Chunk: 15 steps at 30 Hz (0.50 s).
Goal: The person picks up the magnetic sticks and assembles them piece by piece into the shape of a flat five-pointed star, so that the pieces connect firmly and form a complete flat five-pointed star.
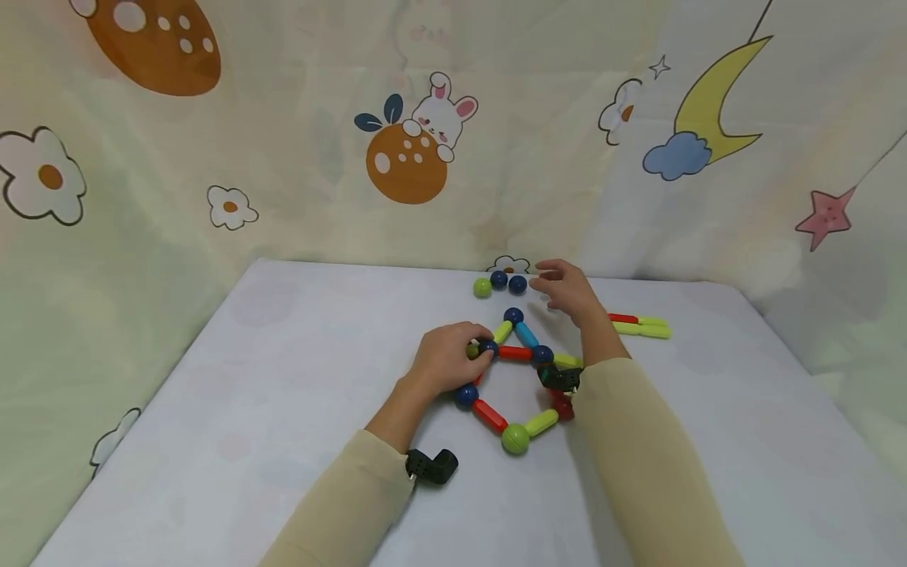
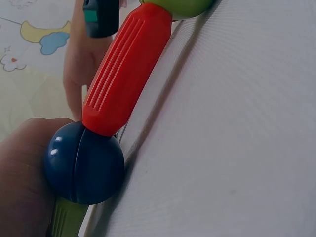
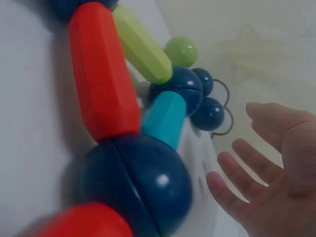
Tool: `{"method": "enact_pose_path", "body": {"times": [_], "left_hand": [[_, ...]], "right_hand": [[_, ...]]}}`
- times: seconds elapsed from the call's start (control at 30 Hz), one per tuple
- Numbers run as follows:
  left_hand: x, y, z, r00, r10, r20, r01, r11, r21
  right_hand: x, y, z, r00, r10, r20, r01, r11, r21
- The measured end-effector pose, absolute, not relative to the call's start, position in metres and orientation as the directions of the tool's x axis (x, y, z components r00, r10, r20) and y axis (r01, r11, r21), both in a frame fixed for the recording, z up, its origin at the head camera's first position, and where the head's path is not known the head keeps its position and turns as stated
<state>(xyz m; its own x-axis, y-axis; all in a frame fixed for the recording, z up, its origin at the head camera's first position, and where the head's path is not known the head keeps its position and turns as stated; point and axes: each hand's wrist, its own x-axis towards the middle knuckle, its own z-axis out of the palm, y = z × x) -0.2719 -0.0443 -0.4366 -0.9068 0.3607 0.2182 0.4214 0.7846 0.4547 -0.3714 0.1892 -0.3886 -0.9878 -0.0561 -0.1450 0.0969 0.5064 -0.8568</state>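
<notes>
A ball-and-rod toy frame of red, green and blue rods (image 1: 526, 335) lies mid-table. My left hand (image 1: 448, 356) grips a dark blue ball (image 1: 489, 347) at its left side, with a green piece (image 1: 472, 351) between the fingers. Closer to me, another blue ball (image 2: 84, 163) joins a red rod (image 2: 127, 69) that runs to a green ball (image 1: 515, 439). Beyond the frame, my right hand (image 1: 564, 291) hovers with loosely spread fingers, holding nothing. Its fingertips are just right of a loose blue ball (image 1: 518, 284). In the right wrist view the palm (image 3: 291, 182) faces the loose balls.
At the table's back edge, a loose green ball (image 1: 483, 287) and a second blue ball (image 1: 499, 279) sit together. Red and green spare rods (image 1: 641, 326) lie right of my right forearm. A printed cloth (image 1: 298, 157) hangs behind the white table (image 1: 212, 378).
</notes>
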Motion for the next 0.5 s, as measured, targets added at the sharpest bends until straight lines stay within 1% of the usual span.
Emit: {"method": "enact_pose_path", "body": {"times": [0.17,0.33,0.5], "left_hand": [[-0.273,-0.045,-0.436,-0.904,0.367,0.221,0.428,0.788,0.442],[-0.273,-0.046,-0.436,-0.902,0.368,0.225,0.431,0.787,0.441],[-0.273,-0.045,-0.438,-0.903,0.367,0.224,0.43,0.785,0.446]], "right_hand": [[-0.381,0.182,-0.398,-0.986,-0.062,-0.157,0.106,0.501,-0.859],[-0.387,0.177,-0.403,-0.989,-0.053,-0.14,0.094,0.509,-0.856],[-0.394,0.174,-0.405,-0.992,-0.034,-0.124,0.084,0.558,-0.826]]}}
